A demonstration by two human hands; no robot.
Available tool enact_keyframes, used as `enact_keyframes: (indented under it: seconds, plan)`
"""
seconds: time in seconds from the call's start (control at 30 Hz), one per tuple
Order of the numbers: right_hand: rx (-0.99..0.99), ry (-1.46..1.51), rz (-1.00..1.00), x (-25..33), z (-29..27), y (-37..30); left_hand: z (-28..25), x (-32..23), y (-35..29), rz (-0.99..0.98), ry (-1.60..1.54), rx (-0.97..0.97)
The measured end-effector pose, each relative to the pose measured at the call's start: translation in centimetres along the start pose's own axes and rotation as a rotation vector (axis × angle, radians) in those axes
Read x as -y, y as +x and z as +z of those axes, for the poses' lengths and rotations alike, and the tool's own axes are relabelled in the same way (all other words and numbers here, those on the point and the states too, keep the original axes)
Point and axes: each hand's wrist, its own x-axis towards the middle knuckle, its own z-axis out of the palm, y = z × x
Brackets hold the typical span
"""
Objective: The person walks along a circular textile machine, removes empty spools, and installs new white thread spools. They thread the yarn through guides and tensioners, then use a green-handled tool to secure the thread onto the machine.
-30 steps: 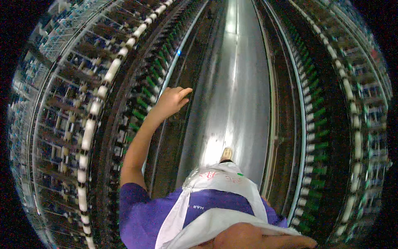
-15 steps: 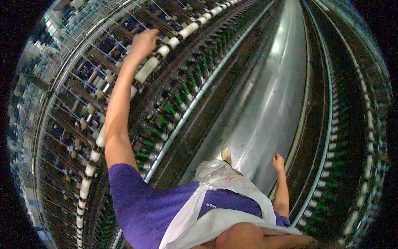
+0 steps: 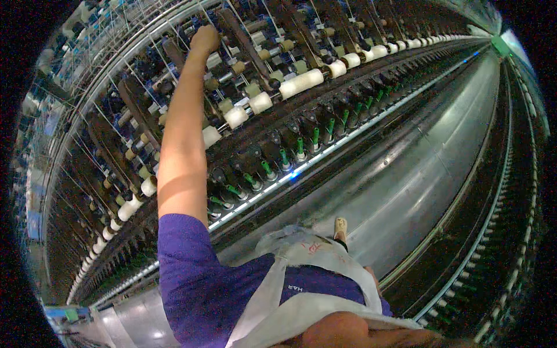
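Right now, down through the head camera, my left hand (image 3: 206, 39) is hovering at the upper left of the frame, over the upper part of a long machine (image 3: 290, 110). Just beside it, dark slanting bars (image 3: 246, 43) are lying between rows of small tan rollers (image 3: 288, 44). My left fingers are hiding on the far side of the hand, so I cannot tell whether they are gripping something or only touching. My right hand is lying out of sight, and I cannot tell what those fingers are doing.

My bare forearm (image 3: 183, 133) is running from the purple sleeve (image 3: 188, 249) at lower left up to the hand, and it is covering part of a row of white cylinders (image 3: 301, 84). That row is curving from the lower left to the upper right. Below it, green spindles (image 3: 300, 145) are standing in line along a pale rail (image 3: 255, 199), with a blue light (image 3: 294, 174) glowing on it near the centre.

Right of centre, the grey metal floor (image 3: 400, 197) is shining. My shoe (image 3: 340, 225) is pointing up the frame, just above my white apron (image 3: 313, 255). Along the right edge, a second rail (image 3: 490, 217) is curving past more spindles.
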Motion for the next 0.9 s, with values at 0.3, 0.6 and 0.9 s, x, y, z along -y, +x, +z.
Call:
enact_keyframes:
  seconds: [0.3,0.6,0.9]
  plan:
    - [-0.408,0.148,-0.164,-0.7,-23.9,15.9,1.6,2.5,-2.7,0.125,-0.263,-0.122]
    - [-0.221,0.179,-0.050,-9.1,-25.4,21.1,0.1,0.0,-7.0,-0.253,-0.455,-0.236]
    - [0.134,-0.025,-0.400,-18.1,-16.8,18.3,-1.1,-16.8,-25.3,-0.209,-0.581,-0.730]
